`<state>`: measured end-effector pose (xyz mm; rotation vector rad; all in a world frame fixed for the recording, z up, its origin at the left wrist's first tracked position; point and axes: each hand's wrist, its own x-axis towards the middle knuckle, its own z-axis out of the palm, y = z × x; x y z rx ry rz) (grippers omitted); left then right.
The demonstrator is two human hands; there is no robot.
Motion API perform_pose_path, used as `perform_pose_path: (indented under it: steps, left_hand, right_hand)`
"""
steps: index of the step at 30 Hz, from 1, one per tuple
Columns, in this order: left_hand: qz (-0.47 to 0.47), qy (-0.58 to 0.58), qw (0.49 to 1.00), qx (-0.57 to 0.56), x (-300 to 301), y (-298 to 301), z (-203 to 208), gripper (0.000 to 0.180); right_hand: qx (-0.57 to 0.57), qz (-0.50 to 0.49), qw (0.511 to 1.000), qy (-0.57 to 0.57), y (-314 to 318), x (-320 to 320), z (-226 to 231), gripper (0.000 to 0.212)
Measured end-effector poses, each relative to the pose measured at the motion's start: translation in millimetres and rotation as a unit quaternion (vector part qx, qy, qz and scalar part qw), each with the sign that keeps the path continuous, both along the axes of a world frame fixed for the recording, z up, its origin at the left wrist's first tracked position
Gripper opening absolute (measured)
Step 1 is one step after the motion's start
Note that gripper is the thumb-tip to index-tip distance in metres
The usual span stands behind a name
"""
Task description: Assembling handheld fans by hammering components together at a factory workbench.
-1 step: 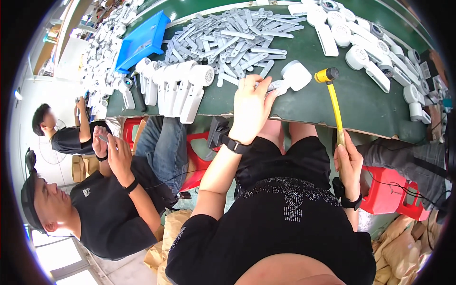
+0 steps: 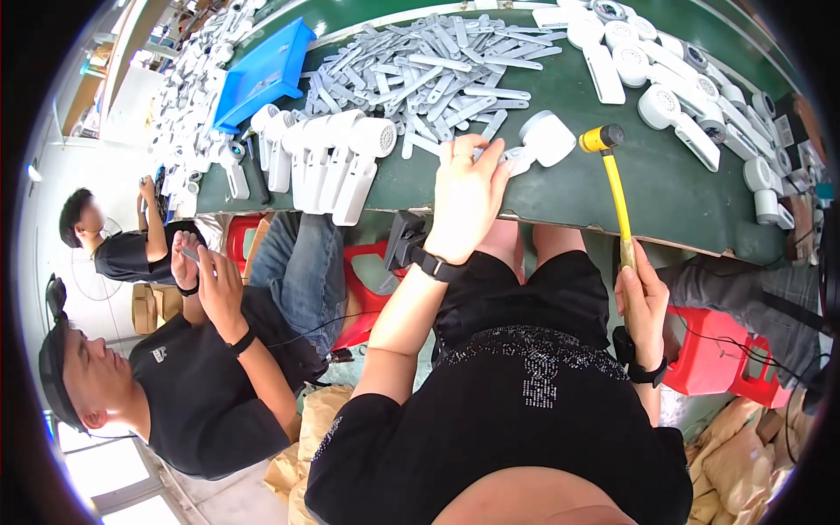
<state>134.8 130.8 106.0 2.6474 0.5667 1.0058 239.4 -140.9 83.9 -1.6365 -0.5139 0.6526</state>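
Observation:
My left hand (image 2: 465,197) is at the front edge of the green table (image 2: 604,197), its fingers closed round the handle end of a white handheld fan (image 2: 549,138). The fan lies with its round head to the right; my fingers hide most of its handle. In my right hand (image 2: 646,302) is the wooden lower end of a yellow-handled mallet (image 2: 618,197). The mallet points up and away from me, its black and yellow head (image 2: 601,138) over the table, right of the fan head and apart from it.
A heap of grey handle strips (image 2: 437,74) covers the far middle. White fans (image 2: 337,162) stand in a row at left, near a blue tray (image 2: 262,74); more fans (image 2: 661,105) lie at right. A co-worker (image 2: 210,376) sits to my left. Red stools (image 2: 704,350) stand below.

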Motion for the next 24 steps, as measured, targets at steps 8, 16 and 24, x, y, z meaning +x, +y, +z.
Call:
perform_pose_path:
  steps: [8, 16, 24]
  left_hand:
    - [0.021, -0.019, 0.999, 0.016, 3, 0, -10, 0.024]
    - [0.008, -0.008, 1.0, -0.001, 1, 4, -8, 0.023]
    - [0.0, -0.03, 0.986, -0.165, -1, 10, -16, 0.021]
  right_hand:
    - [0.009, 0.015, 1.0, -0.013, 1, -6, 6, 0.043]
    - [-0.026, 0.074, 0.996, -0.03, 10, -8, 22, 0.043]
    - [-0.044, 0.151, 0.976, -0.15, 29, 7, 42, 0.044]
